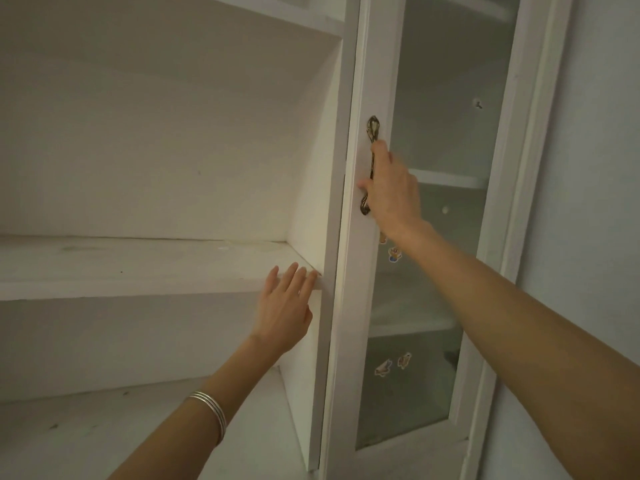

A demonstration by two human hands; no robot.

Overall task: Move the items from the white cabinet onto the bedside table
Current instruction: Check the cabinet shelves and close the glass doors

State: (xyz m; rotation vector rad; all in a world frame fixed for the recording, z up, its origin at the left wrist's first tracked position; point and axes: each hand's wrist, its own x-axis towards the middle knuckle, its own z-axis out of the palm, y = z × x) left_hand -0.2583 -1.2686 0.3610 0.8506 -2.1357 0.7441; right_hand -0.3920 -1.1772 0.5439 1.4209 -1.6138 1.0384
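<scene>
Straight-fingered and holding nothing, the left hand [285, 306] is reaching in from the near side, thin silver bangles [211, 415] sitting on its wrist. Its fingertips [313, 274] are lying at the front corner of the shelf [138, 265], where that shelf meets the upright panel [311, 188] of the white cabinet [322, 22]. Whether they are pressing or only brushing there is not clear.

Just beyond, the right hand [391, 192] is wrapping its fingers round the brass handle [372, 128] on the left stile of the door [358, 306], thumb lying against the frame beside it. That door is looking nearly flush with the panel, so the step in hand is, I judge, working the door, though which way is not readable.

To do it well, the pull should be going straight along the door's swing, wrist in line with the forearm, not twisting the slim handle. The left hand is best serving as a brace on the panel, fingers staying clear of the gap by the door's edge, where they could be pinched.

Farther back, the glass [446, 140] is frosted, with small stickers [393, 254] on it, and only pale shelves are showing through. The items are not appearing on the open shelves; anything behind the glass is too hazy to make out. The bedside table is not in view.
</scene>
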